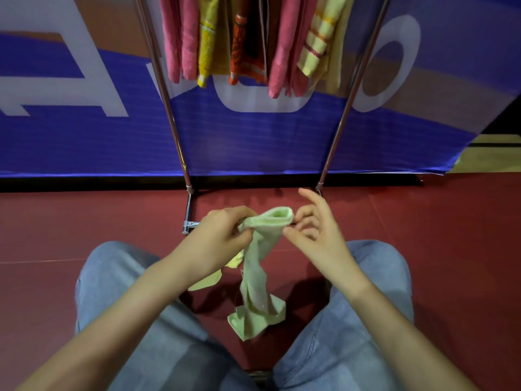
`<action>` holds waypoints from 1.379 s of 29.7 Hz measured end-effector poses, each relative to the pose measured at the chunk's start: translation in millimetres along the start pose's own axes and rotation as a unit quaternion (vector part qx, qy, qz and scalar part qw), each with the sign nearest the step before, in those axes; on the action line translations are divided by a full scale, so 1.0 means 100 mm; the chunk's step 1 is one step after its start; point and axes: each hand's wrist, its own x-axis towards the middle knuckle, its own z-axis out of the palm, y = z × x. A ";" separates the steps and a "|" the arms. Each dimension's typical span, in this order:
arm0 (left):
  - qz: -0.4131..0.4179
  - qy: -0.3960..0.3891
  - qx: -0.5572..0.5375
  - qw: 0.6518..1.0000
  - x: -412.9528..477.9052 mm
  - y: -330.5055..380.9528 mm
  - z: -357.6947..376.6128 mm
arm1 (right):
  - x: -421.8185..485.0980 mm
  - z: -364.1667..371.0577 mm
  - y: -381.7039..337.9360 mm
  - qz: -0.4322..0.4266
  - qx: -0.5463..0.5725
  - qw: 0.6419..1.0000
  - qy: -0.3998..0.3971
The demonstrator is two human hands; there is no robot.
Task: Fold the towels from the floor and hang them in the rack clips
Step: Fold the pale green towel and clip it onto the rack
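A pale green towel (260,277) hangs in a twisted strip between my knees, its lower corner touching the red floor. My left hand (222,235) grips its bunched upper edge. My right hand (315,224) sits just right of the towel's folded top, thumb and curled fingers at its edge, index finger raised; whether it pinches the cloth is unclear. A second yellowish cloth (208,277) lies partly hidden under my left wrist. Above, the metal rack (169,108) carries several hung towels (248,40) in pink, yellow and orange.
The rack's two chrome legs (338,128) come down to a base bar with a joint (189,224) just beyond my left hand. A blue banner (253,142) stands behind the rack. My knees in blue jeans (366,306) flank the towel on the red floor (451,235).
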 end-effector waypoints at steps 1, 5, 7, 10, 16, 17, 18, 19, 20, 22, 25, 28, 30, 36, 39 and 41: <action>0.012 -0.006 -0.006 1.000 0.00 0.02 -0.03 | 0.04 -0.02 0.01 -0.002 -0.035 0.999 -0.012; 0.034 -0.007 -0.029 0.999 -0.02 0.12 -0.16 | 0.15 -0.06 -0.04 0.019 -0.036 0.996 -0.077; 0.030 0.000 -0.049 0.998 -0.04 0.14 -0.23 | 0.15 -0.06 -0.10 0.033 0.022 0.997 -0.073; 0.010 -0.008 -0.031 0.999 -0.03 0.12 -0.29 | 0.12 -0.03 -0.18 0.022 0.053 0.996 -0.075; 0.001 -0.058 -0.017 0.998 0.07 0.28 -0.37 | 0.10 0.09 -0.36 -0.001 0.036 0.993 -0.111; 0.013 -0.055 -0.005 0.998 0.09 0.33 -0.38 | 0.10 0.11 -0.37 -0.002 0.033 0.993 -0.112; 0.026 -0.047 -0.001 0.999 0.12 0.37 -0.39 | 0.10 0.11 -0.39 -0.002 0.036 0.993 -0.111; 0.038 -0.040 -0.003 0.998 0.14 0.40 -0.41 | 0.11 0.10 -0.39 0.000 0.047 0.993 -0.109; 0.048 -0.035 -0.003 0.998 0.15 0.43 -0.43 | 0.11 0.09 -0.40 0.007 0.066 0.992 -0.111; 0.068 -0.030 0.001 0.997 0.15 0.47 -0.46 | 0.13 0.05 -0.37 0.031 0.098 0.986 -0.132; 0.092 -0.010 0.004 0.996 0.15 0.52 -0.52 | 0.12 0.02 -0.26 0.063 0.091 0.977 -0.184; 0.118 0.021 0.010 0.993 0.15 0.55 -0.64 | 0.06 0.07 -0.04 0.102 0.072 0.970 -0.207; 0.124 0.038 0.016 0.991 0.15 0.60 -0.73 | 0.04 0.13 0.13 0.135 0.058 0.967 -0.209; 0.153 0.085 0.043 0.984 0.13 0.74 -1.08 | 0.03 0.35 0.62 0.238 -0.001 0.938 -0.251; 0.164 0.121 0.069 0.976 0.10 0.80 -1.27 | 0.00 0.43 0.81 0.250 -0.012 0.937 -0.245; 0.167 0.134 0.084 0.973 0.09 0.79 -1.36 | -0.03 0.44 0.87 0.256 -0.008 0.940 -0.224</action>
